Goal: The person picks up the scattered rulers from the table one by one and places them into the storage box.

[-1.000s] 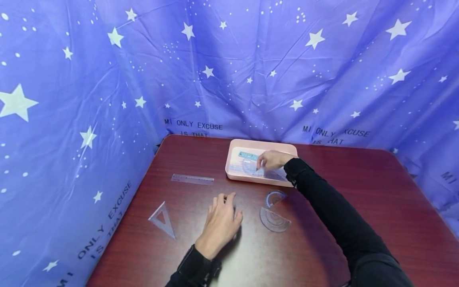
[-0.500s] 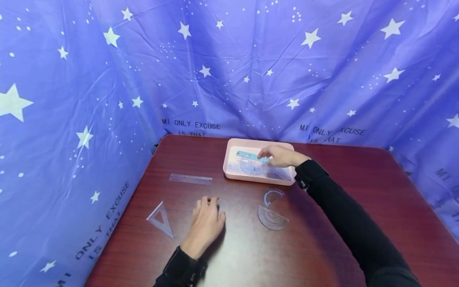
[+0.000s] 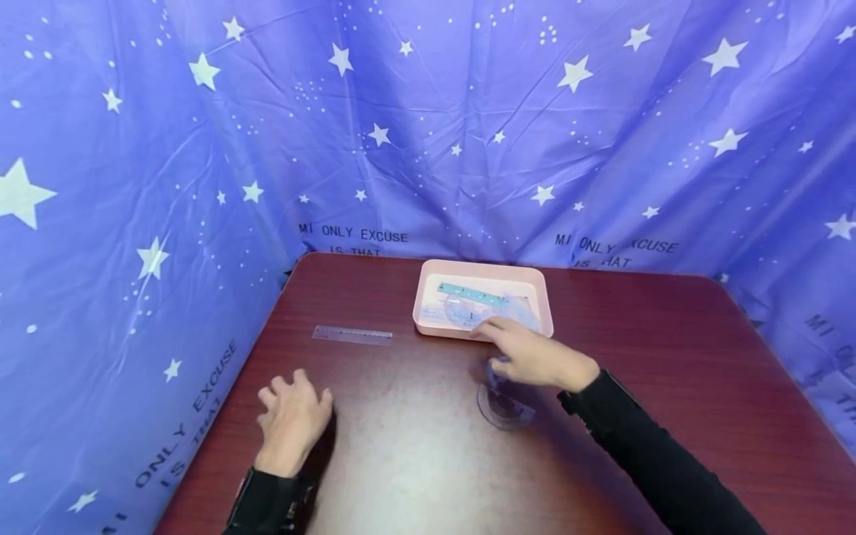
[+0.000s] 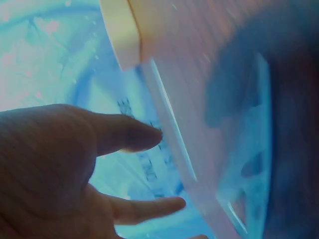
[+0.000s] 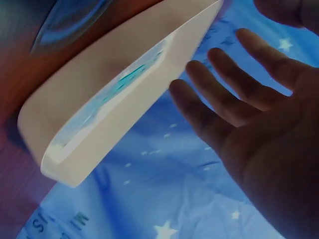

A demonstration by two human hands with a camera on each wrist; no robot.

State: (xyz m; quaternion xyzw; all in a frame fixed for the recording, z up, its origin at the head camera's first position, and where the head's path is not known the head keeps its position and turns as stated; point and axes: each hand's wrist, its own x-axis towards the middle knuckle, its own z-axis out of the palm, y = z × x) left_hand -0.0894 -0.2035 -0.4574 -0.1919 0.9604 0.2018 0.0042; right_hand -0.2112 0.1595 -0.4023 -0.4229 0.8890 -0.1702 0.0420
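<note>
My left hand [image 3: 293, 420], fingers spread, hovers at the table's left side. It covers the clear set square in the head view; the left wrist view shows that set square [image 4: 260, 124] with its cut-out, apart from the fingers. Over the table in front of the pink tray [image 3: 441, 333] is my right hand [image 3: 538, 358], fingers loosely extended and nothing held. Below it lies a clear protractor [image 3: 501, 420]. A smaller blue-marked protractor [image 3: 493, 374] is mostly hidden by that hand. In the right wrist view the fingers are apart, beside the tray [image 5: 65, 109].
A clear ruler [image 3: 352, 336] lies left of the tray. Inside the tray are a turquoise ruler [image 3: 471, 294] and several clear, blue-printed pieces. A blue star-patterned cloth [image 3: 435, 148] hangs behind and beside the dark red table [image 3: 414, 461].
My right hand has come out of the tray toward me, over the protractors. My left hand has moved left from the table's middle to above the set square.
</note>
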